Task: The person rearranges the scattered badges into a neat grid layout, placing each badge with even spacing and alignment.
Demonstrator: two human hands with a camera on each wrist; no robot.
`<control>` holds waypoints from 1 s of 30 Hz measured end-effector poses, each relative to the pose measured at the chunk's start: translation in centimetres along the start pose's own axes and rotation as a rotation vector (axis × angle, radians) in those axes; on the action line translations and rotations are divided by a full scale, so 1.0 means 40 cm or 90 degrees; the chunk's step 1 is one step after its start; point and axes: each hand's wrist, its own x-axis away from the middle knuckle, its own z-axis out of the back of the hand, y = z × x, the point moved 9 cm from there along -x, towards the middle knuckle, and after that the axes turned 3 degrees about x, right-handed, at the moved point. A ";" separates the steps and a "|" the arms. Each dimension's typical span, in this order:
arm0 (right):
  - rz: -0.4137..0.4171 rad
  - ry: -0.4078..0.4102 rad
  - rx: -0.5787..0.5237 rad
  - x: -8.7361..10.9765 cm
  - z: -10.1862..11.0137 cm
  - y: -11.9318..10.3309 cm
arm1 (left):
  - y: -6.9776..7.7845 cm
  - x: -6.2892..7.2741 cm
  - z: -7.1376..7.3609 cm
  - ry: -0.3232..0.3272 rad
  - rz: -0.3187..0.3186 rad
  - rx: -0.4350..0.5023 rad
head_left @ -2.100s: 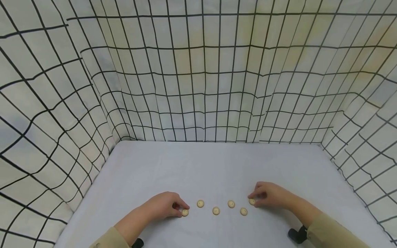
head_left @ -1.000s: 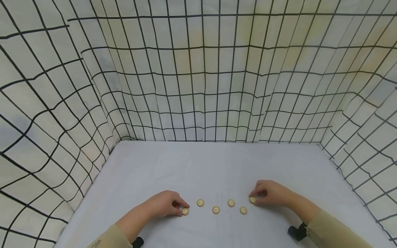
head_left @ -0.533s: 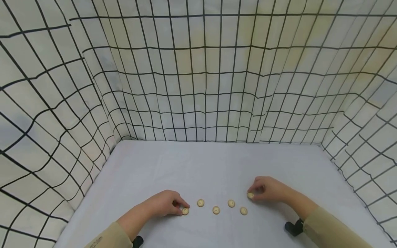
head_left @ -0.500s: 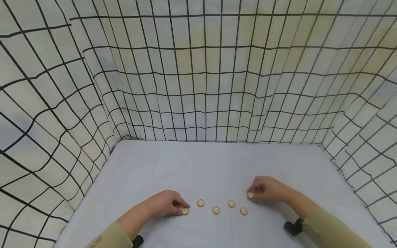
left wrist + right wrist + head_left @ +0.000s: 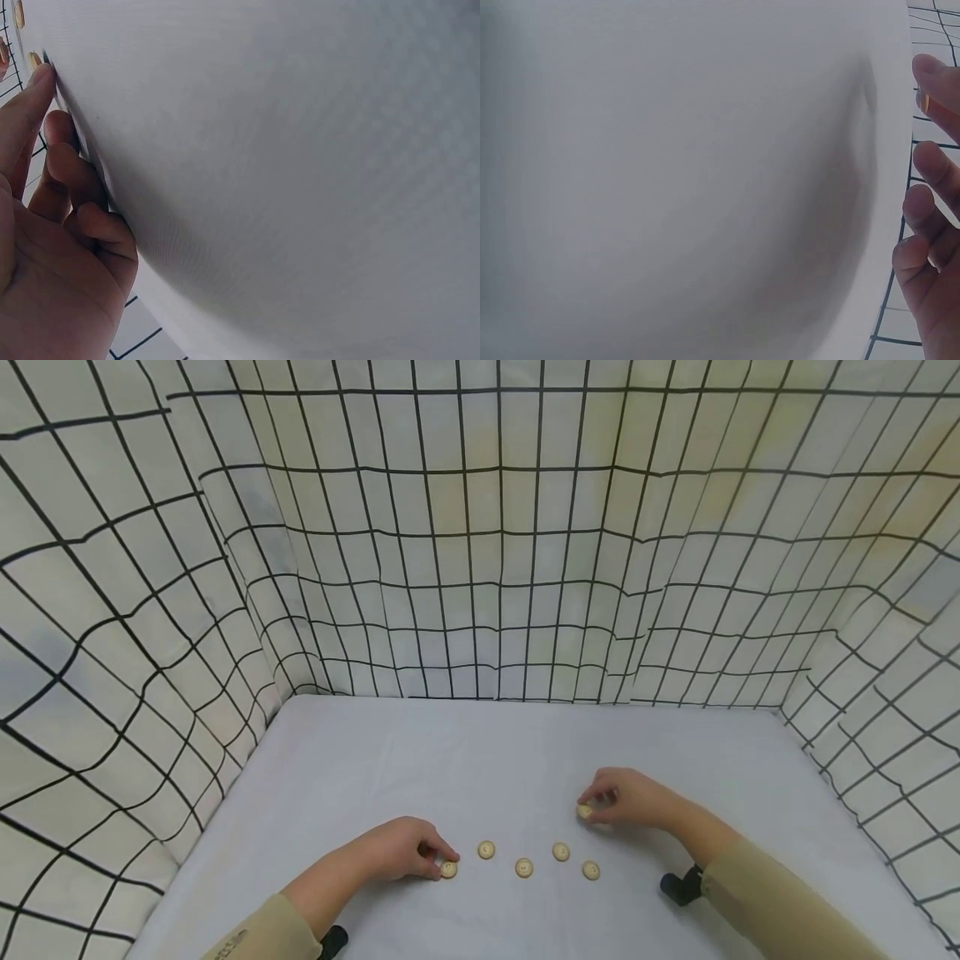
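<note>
In the head view my left hand pinches a pale round button lying on the white cloth, at the left end of the group. My right hand holds another button between thumb and fingertips, farther back than the rest. From the right wrist view, that button shows edge-on between the fingertips, off the cloth. Several more buttons lie between the hands in a staggered line: a back-left button, a front-middle button, a back-right button and a front-right button.
A white cloth covers the table and reaches back to pale walls with a black grid on three sides. Black wrist devices sit under both forearms, near the tan sleeves.
My right hand has moved with its button away from the right end of the line, backward and to the left. My left hand and the other buttons stay in place.
</note>
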 end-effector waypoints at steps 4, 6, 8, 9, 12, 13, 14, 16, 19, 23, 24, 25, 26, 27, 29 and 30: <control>-0.001 -0.002 -0.008 -0.021 0.002 -0.013 | 0.001 0.000 -0.001 -0.004 -0.002 -0.002; 0.004 -0.002 -0.009 -0.033 0.002 -0.020 | 0.000 -0.001 -0.002 -0.007 -0.002 -0.004; 0.007 -0.004 -0.009 -0.047 0.002 -0.028 | -0.001 -0.002 -0.003 -0.009 -0.002 -0.007; 0.007 -0.005 -0.011 -0.054 0.002 -0.031 | -0.002 -0.002 -0.004 -0.009 -0.001 -0.008; 0.007 -0.009 -0.021 -0.076 0.003 -0.042 | -0.004 -0.003 -0.004 -0.010 -0.002 -0.009; 0.009 -0.009 -0.026 -0.082 0.004 -0.047 | -0.004 -0.003 -0.004 -0.010 -0.003 -0.008; 0.009 -0.009 -0.029 -0.089 0.005 -0.051 | -0.003 -0.003 -0.004 -0.011 -0.004 -0.007; 0.013 -0.008 -0.036 -0.103 0.008 -0.058 | -0.003 -0.003 -0.004 -0.011 -0.005 -0.007; 0.013 -0.006 -0.039 -0.124 0.009 -0.063 | -0.002 -0.003 -0.003 -0.014 -0.003 -0.010; 0.001 -0.006 -0.047 -0.153 0.008 -0.061 | -0.001 -0.002 -0.002 -0.015 0.001 -0.012; -0.002 -0.006 -0.050 -0.160 0.008 -0.061 | -0.001 -0.001 -0.002 -0.015 0.000 -0.012; -0.008 -0.006 -0.051 -0.168 0.008 -0.060 | -0.001 -0.001 -0.002 -0.015 -0.001 -0.011; -0.012 -0.005 -0.052 -0.175 0.009 -0.060 | 0.000 -0.001 -0.002 -0.014 -0.002 -0.008; -0.017 -0.006 -0.054 -0.183 0.009 -0.061 | 0.001 0.000 -0.001 -0.014 -0.004 -0.006; -0.024 -0.008 -0.055 -0.199 0.009 -0.063 | 0.001 0.001 -0.001 -0.014 -0.003 0.001; -0.026 -0.011 -0.055 -0.206 0.007 -0.065 | 0.000 0.001 -0.001 -0.014 -0.003 0.002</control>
